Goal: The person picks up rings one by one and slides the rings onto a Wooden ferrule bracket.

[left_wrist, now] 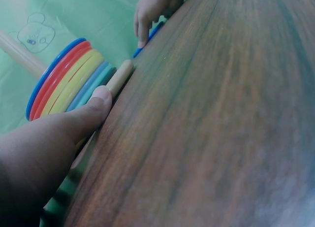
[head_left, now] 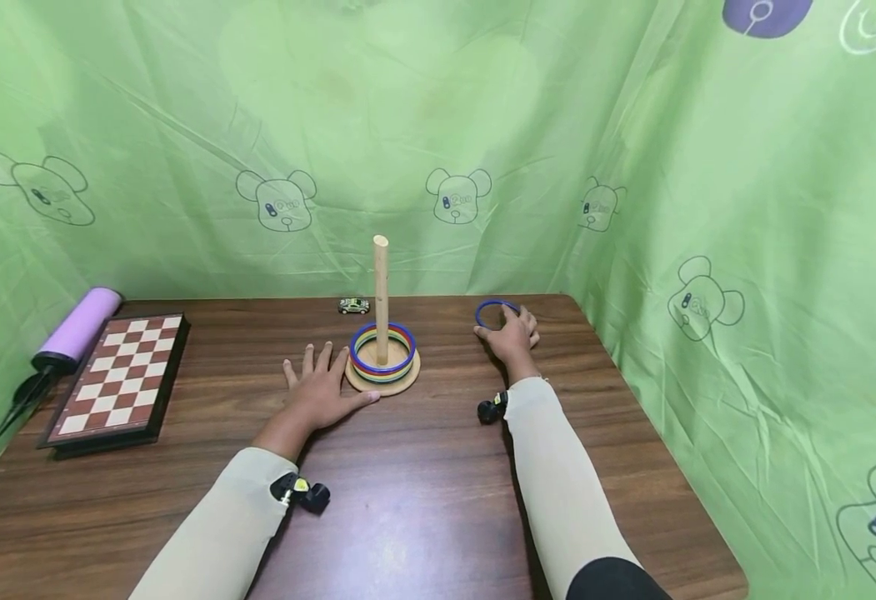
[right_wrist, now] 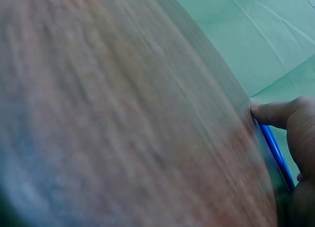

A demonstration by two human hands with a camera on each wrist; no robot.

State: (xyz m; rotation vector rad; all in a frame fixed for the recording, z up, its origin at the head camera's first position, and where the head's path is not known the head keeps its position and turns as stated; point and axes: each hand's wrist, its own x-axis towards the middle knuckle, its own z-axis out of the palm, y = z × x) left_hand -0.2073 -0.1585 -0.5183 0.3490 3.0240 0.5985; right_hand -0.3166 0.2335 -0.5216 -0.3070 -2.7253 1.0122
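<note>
A wooden ring-toss stand [head_left: 381, 287] rises near the table's middle, its peg upright. Stacked around its foot are several coloured rings [left_wrist: 61, 84], a blue one on top. My left hand [head_left: 321, 396] lies with fingers spread beside the round base [head_left: 362, 382], the thumb touching its near edge. Further right, my right hand [head_left: 514, 340] reaches over a loose blue ring [head_left: 478, 315] lying on the table. Its thumb and bent fingers grip the ring, whose near side is partly hidden. The right wrist view shows the thumb beside the blue ring [right_wrist: 276, 153].
At the back of the wooden table [head_left: 422, 467] stands a small toy car [head_left: 353, 306]. A checkered board box [head_left: 118, 383] lies at the left, next to a purple cylinder with a black end [head_left: 80, 325]. Green patterned curtain [head_left: 377, 125] encloses the back and sides.
</note>
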